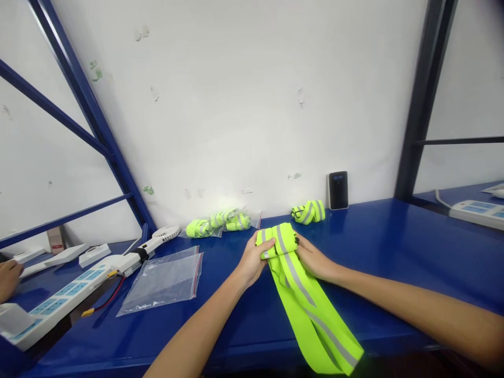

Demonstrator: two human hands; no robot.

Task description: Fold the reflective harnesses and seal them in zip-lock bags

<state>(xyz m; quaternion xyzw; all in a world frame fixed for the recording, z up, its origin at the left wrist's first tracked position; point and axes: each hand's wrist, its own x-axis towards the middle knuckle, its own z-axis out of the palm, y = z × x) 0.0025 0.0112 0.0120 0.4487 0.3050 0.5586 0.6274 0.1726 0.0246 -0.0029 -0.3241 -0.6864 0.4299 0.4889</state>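
- Blue table (394,247) is stretching wide, bare to the right.
- Yellow strap (303,299) is lying mid-table, tail hanging over the front edge.
- Left hand (252,260) and right hand (315,260) are gripping its folded end, fingers closed.
- Plastic bags (165,281) are lying left, clear of both.

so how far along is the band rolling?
Looks done: bagged bands by the wall, plus one loose roll further right. In hand: left hand and right hand grip the half-rolled reflective band, its tail hanging past the table edge. Left: the rest of that roll, probably bagging; empty zip bags lie to the left.
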